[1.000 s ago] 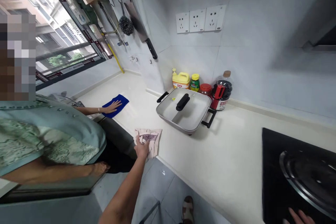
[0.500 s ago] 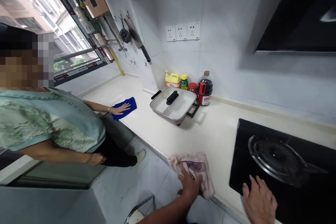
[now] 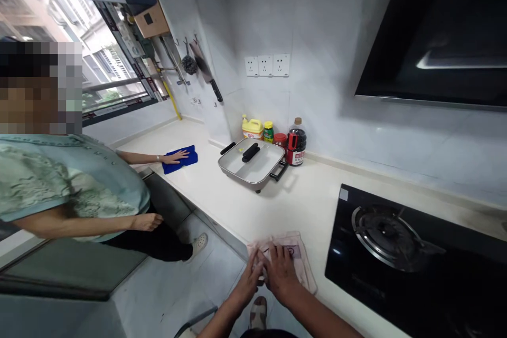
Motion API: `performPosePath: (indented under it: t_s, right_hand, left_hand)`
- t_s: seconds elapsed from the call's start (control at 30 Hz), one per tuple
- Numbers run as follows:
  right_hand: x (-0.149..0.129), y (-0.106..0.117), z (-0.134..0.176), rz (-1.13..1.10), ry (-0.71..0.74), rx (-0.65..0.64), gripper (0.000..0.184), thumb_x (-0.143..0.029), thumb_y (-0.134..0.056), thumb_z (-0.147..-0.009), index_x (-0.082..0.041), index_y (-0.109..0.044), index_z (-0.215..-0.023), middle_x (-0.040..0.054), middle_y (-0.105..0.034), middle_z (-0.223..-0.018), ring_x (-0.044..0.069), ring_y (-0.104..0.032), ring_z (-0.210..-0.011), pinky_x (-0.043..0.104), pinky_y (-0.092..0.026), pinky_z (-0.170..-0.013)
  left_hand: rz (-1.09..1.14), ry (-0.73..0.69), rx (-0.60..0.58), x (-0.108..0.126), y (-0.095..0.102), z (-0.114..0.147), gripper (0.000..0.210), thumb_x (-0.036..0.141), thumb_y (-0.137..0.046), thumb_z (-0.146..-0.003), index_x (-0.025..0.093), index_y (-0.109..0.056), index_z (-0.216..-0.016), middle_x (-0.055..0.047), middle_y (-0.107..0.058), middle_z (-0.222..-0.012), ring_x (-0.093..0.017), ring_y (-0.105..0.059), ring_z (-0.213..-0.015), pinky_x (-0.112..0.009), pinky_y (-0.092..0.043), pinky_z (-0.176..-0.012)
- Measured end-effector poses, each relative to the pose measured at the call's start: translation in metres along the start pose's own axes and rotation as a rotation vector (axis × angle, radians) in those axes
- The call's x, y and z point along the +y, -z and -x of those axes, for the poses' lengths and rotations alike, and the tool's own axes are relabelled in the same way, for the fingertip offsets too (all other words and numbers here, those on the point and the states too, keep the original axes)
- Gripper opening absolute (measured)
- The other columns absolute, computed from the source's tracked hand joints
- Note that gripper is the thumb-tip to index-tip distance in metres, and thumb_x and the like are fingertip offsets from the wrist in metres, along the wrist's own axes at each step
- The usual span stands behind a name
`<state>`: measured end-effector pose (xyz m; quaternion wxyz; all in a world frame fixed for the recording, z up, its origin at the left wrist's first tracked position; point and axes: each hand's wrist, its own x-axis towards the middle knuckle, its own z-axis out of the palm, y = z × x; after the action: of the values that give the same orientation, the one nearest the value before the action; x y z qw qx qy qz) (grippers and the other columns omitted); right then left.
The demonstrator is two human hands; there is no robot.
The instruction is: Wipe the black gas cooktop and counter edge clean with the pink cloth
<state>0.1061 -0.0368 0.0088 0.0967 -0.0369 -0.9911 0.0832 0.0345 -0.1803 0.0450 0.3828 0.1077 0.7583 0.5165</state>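
The right hand [image 3: 282, 274] lies flat and loose, fingers extended, on the pink cloth [image 3: 304, 261]; the left hand [image 3: 250, 277] bends its fingers at the cloth's nine o'clock side, too blurred to tell whether they pinch it. The cloth reaches the front edge of the countertop [image 3: 293, 206], which stretches toward twelve o'clock. From the cloth, the lidded square pan [image 3: 271, 161] stands well apart at eleven, the gas hob [image 3: 348, 269] near at three, and a co-worker's hand [image 3: 176, 157] on a blue cloth [image 3: 193, 156] at ten. The right hand partly hides the purple print; the frame cuts off the hob.
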Motion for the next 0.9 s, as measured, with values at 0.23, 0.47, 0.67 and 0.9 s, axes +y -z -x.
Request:
performPosePath:
  t_s: [0.23, 0.47, 0.67, 0.9]
  right_hand:
    - [0.0, 0.01, -0.008, 0.043, -0.056, 0.052, 0.058, -0.025, -0.069, -0.092, -0.032, -0.051, -0.147, 0.0102, -0.053, -0.148, 0.035, -0.048, -0.129, 0.057, -0.036, -0.108]
    - [0.053, 0.032, 0.114, 0.066, -0.216, 0.086, 0.072, -0.028, -0.089, -0.073, -0.033, -0.058, -0.138, 0.0088, -0.055, -0.146, 0.035, -0.051, -0.119, 0.053, -0.036, -0.102]
    - [0.124, 0.038, 0.243, 0.196, -0.371, 0.152, 0.072, -0.019, -0.092, -0.063, -0.035, -0.065, -0.128, 0.0062, -0.061, -0.136, 0.035, -0.052, -0.118, 0.051, -0.034, -0.103]
    - [0.216, 0.068, 0.397, 0.251, -0.503, 0.152, 0.054, -0.015, -0.076, -0.069, -0.032, -0.071, -0.121, 0.0072, -0.062, -0.136, 0.032, -0.055, -0.119, 0.047, -0.037, -0.102]
  left_hand:
    - [0.025, 0.144, 0.204, -0.018, 0.052, 0.003, 0.1, 0.088, -0.047, -0.073, 0.015, -0.05, -0.141, -0.014, -0.072, -0.11, -0.023, -0.071, -0.085, -0.033, -0.048, -0.073]
    - [-0.12, 0.229, 0.122, -0.045, 0.039, 0.008, 0.09, 0.09, -0.048, -0.061, 0.017, -0.062, -0.112, -0.012, -0.07, -0.097, -0.024, -0.068, -0.075, -0.034, -0.048, -0.065]
    - [-0.273, 0.226, -0.032, -0.069, -0.005, 0.015, 0.081, 0.089, -0.049, -0.057, 0.021, -0.063, -0.099, -0.006, -0.064, -0.082, -0.022, -0.064, -0.071, -0.034, -0.049, -0.063]
    - [-0.416, 0.152, -0.164, -0.081, -0.029, 0.023, 0.061, 0.077, -0.061, -0.06, 0.025, -0.064, -0.092, -0.002, -0.066, -0.078, -0.024, -0.066, -0.078, -0.034, -0.054, -0.076]
